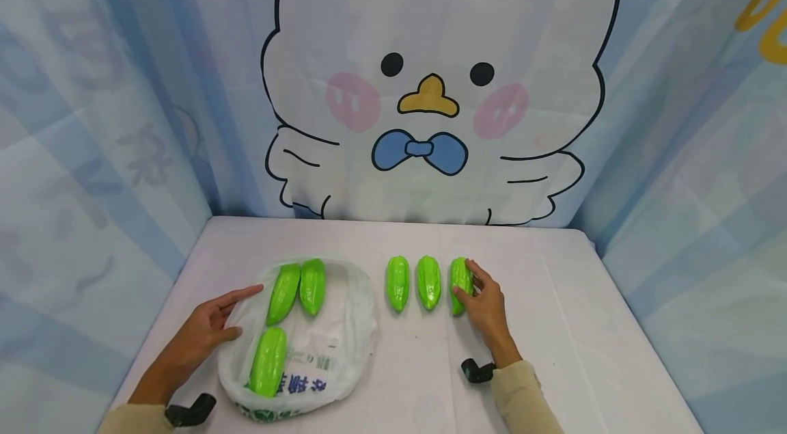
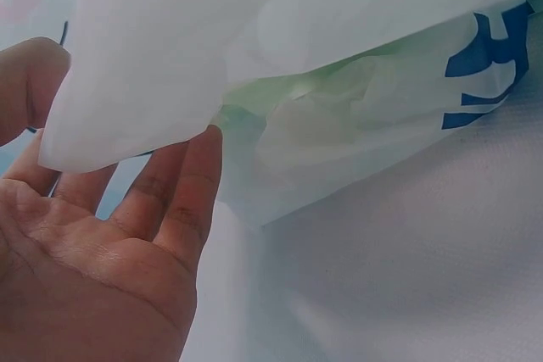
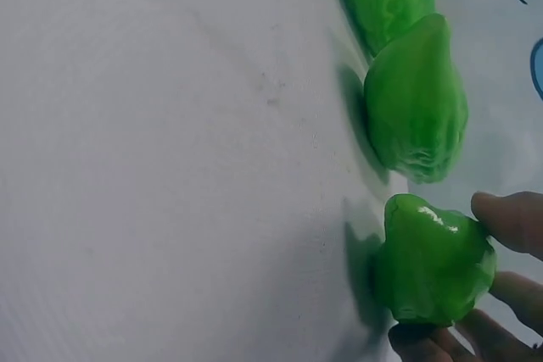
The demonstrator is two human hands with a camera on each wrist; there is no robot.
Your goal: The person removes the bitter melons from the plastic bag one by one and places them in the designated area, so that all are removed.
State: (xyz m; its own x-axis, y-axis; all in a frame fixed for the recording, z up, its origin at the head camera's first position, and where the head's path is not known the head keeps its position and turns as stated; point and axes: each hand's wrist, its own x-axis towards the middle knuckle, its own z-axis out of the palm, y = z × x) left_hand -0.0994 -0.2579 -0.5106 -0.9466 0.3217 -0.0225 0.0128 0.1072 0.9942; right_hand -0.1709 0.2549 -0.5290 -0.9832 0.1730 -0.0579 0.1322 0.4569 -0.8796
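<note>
My right hand (image 1: 488, 307) holds a glossy green toy fruit (image 1: 460, 283), long and ridged, between thumb and fingers. In the right wrist view this green toy fruit (image 3: 434, 262) is close to the table, with thumb and fingertips on it. My left hand (image 1: 199, 335) is at the left side of a white plastic bag (image 1: 364, 324), its thumb and fingers spread against the bag. The left wrist view shows the bag (image 2: 170, 57) partly covering the fingers of that hand (image 2: 110, 252). Inside the opened bag lie three similar green toy fruits (image 1: 268, 362).
Two more green toy fruits, one (image 1: 397, 283) and another (image 1: 428, 282), lie in a row between the bag and my right hand. The pale table (image 1: 584, 352) is bounded by a cartoon-printed curtain (image 1: 430, 195) at the back and curtains at both sides.
</note>
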